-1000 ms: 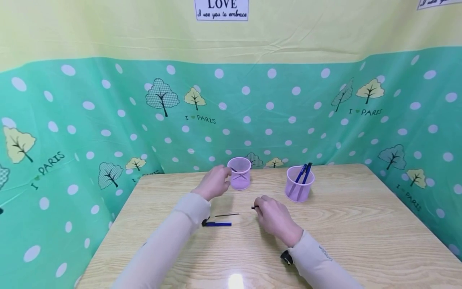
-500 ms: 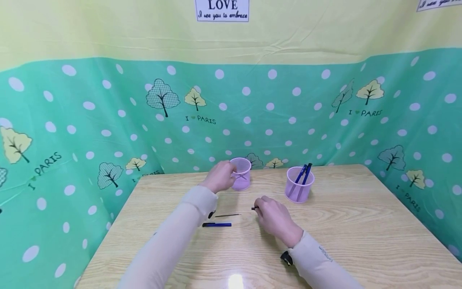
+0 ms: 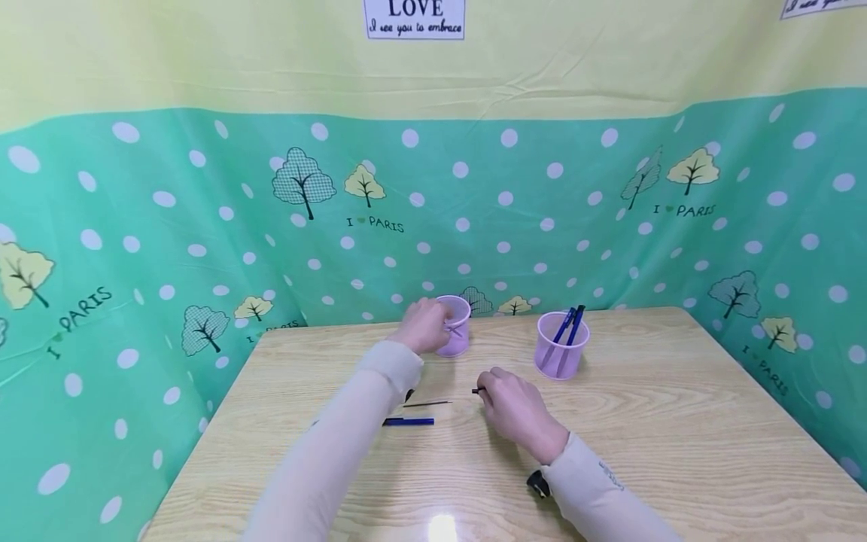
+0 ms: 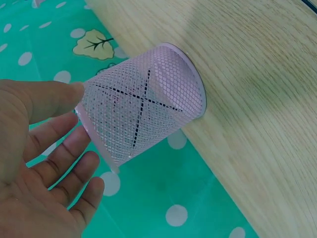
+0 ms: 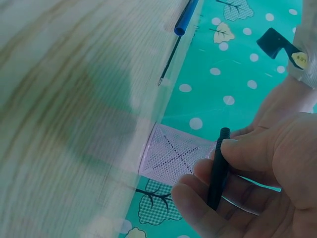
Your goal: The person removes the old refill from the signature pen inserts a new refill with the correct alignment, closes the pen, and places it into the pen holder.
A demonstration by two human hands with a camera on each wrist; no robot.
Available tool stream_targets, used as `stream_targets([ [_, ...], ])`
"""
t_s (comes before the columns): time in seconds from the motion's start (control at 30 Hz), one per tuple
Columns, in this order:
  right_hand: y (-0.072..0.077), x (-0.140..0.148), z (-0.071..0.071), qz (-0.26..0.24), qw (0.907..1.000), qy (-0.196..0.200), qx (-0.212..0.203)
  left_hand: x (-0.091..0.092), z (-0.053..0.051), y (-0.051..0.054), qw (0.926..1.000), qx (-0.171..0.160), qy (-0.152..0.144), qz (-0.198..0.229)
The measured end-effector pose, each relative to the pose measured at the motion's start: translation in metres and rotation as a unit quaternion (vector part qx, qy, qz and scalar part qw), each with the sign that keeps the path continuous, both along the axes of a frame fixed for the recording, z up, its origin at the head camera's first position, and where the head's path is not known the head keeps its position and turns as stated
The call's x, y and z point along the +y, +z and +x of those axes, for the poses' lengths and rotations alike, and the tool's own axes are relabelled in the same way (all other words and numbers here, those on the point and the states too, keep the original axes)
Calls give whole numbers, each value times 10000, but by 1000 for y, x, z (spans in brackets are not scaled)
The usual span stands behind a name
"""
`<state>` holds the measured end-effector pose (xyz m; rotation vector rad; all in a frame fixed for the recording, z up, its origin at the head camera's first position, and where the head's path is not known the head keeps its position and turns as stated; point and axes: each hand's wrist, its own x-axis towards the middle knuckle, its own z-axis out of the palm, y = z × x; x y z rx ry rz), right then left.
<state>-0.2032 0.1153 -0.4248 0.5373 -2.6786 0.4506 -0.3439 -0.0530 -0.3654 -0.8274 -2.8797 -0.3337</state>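
Observation:
A lilac mesh pen cup [image 3: 453, 339] stands at the back of the table, with two dark crossing lines on its side. My left hand [image 3: 423, 325] is at its rim. In the left wrist view the thumb [image 4: 59, 96] overlaps the rim of the cup [image 4: 143, 104], the other fingers are loosely bent, and no thing shows between them. Lower right, my right hand [image 3: 515, 410] pinches a short black pen part [image 5: 219, 168] between thumb and fingers. A thin pen refill [image 3: 427, 404] and a blue pen barrel [image 3: 411, 421] lie between the hands.
A second lilac mesh cup [image 3: 557, 361] stands to the right, holding blue pens [image 3: 576, 324]. A green dotted curtain [image 3: 501, 226] hangs behind the wooden table [image 3: 650, 421]. A dark wrist device [image 3: 538, 483] sits at the right cuff.
My left hand has moved right to the cup's rim; the dark thin thing it held a second ago is out of sight. The cup has shifted slightly right. My right hand stays still.

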Motion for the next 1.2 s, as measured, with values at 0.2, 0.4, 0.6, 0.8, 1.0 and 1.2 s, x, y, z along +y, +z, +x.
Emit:
stream_targets([
  [0.2, 1, 0, 1, 49, 10000, 21, 36, 6, -2, -3, 9995, -237, 175, -119],
  [0.4, 0, 0, 1, 62, 9999, 16, 82, 11, -4, -8, 9988, -328, 326, -133],
  [0.6, -1, 0, 0, 74, 9999, 43, 115, 15, -6, -13, 9982, -302, 464, -237],
  [0.8, -1, 0, 0, 45, 10000, 29, 43, 21, -8, -17, 9970, -406, 590, -299],
  [1.0, 0, 0, 0, 11, 10000, 54, 54, 27, -9, -18, 9947, -453, 748, -532],
  [1.2, 0, 1, 0, 10, 10000, 82, 3, 31, -9, -21, 9954, -406, 748, -437],
])
